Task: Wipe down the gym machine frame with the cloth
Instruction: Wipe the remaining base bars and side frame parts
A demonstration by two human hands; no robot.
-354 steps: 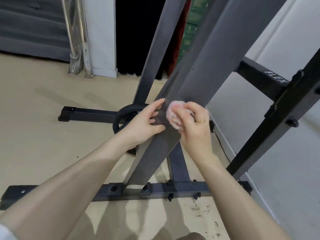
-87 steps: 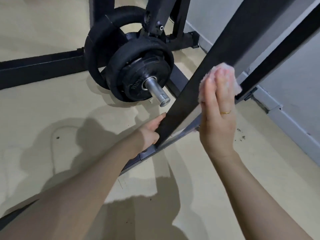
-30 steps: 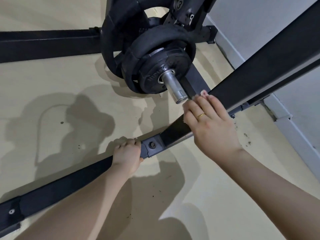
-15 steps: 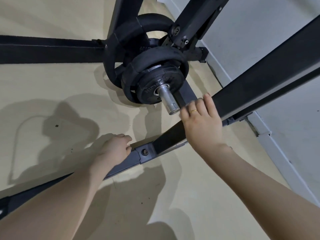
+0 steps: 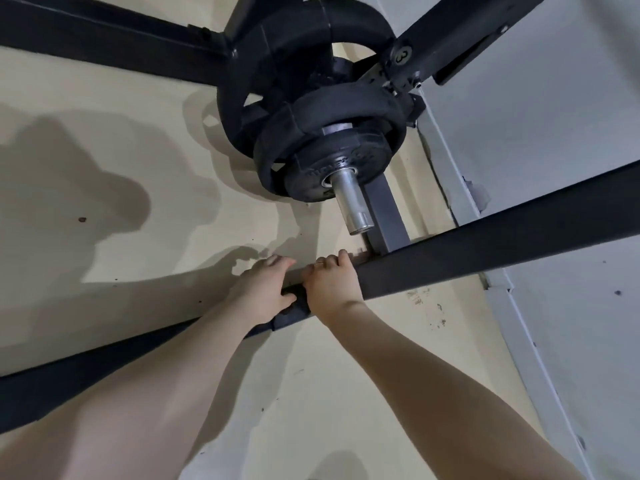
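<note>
The slanted black frame bar (image 5: 485, 237) of the gym machine runs from the right edge down to a bolted joint on the floor bar (image 5: 69, 379). My right hand (image 5: 332, 282) lies curled over the low end of the slanted bar, pressing the pink cloth (image 5: 358, 252) against it. Only a small edge of the cloth peeks out past my fingertips. Right beside it, my left hand (image 5: 266, 289) wraps over the joint, fingers on the far side and thumb on the near side.
Black weight plates (image 5: 332, 161) on a steel sleeve (image 5: 351, 202) hang just beyond my hands. Another black floor bar (image 5: 104, 32) crosses the top left. The grey wall (image 5: 554, 98) and its skirting (image 5: 446, 174) stand close on the right. The beige floor (image 5: 104, 168) is speckled with dirt.
My right hand has slid down the slanted bar to the joint with the cloth under it. My left hand has shifted right along the floor bar, so both hands now nearly touch.
</note>
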